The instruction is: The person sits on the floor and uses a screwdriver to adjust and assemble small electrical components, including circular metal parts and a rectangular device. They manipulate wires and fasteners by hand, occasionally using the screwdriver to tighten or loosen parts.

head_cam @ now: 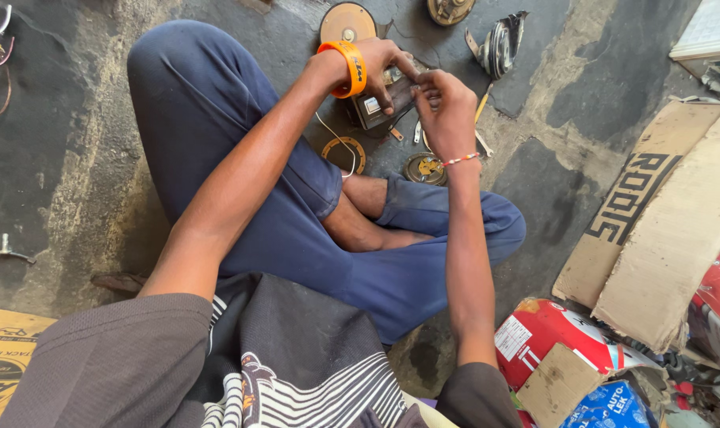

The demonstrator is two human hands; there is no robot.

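I sit cross-legged on a concrete floor in blue trousers. My left hand (382, 67), with an orange wristband, grips a small dark boxy device (373, 107) with a pale label, held above the floor. My right hand (446, 107), wearing a beaded bracelet, pinches at the device's upper right corner; what its fingertips hold is hidden. A thin white wire (340, 147) hangs from the device toward my knee. Below the hands lie a round metal part with a brass centre (423, 168) and an orange ring gasket (344, 152).
A round orange-brown disc (348, 24), another round part (450, 9) and a dished metal piece (499, 43) lie at the far side. Torn cardboard (661, 222) and red and blue packaging (558, 333) crowd the right. A small bolt (11, 252) lies at the left.
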